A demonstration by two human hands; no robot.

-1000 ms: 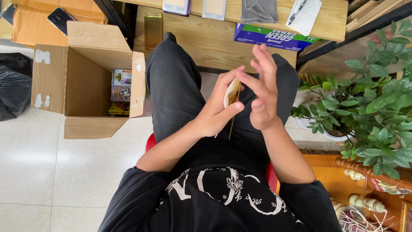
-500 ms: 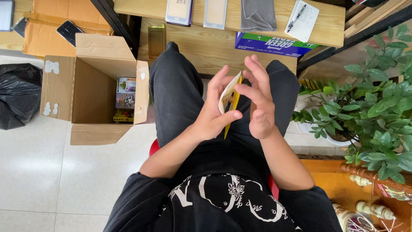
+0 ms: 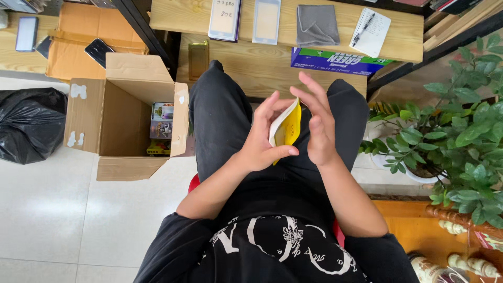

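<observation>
- Holding a small flat packet (image 3: 285, 128), yellow on one face and white on the other, the left hand (image 3: 262, 139) has its thumb closed under the lower edge and its fingers curled up behind the white side.
- The right hand (image 3: 318, 128) stands just beside the packet with its fingers spread and straight; the palm faces the yellow side, and whether it touches the packet cannot be told.
- The packet sits upright between the two hands, above the person's lap and black trousers (image 3: 225, 120).
- Beyond the knees runs a wooden bench (image 3: 403, 29) carrying two flat phone-sized cards (image 3: 245, 20), a folded grey cloth (image 3: 317, 25) and a spiral notepad (image 3: 371, 31) with a pen lying on it.
- A blue and green carton (image 3: 335, 62) sits on the lower board under the bench top.
- To the left on the tiled floor stands an open cardboard box (image 3: 123, 118) with small colourful boxes (image 3: 160, 128) at its bottom.
- A black plastic bag (image 3: 29, 123) lies left of the box, well apart from the hands.
- A leafy green plant (image 3: 461, 136) in a white pot fills the right side, near the right forearm.
</observation>
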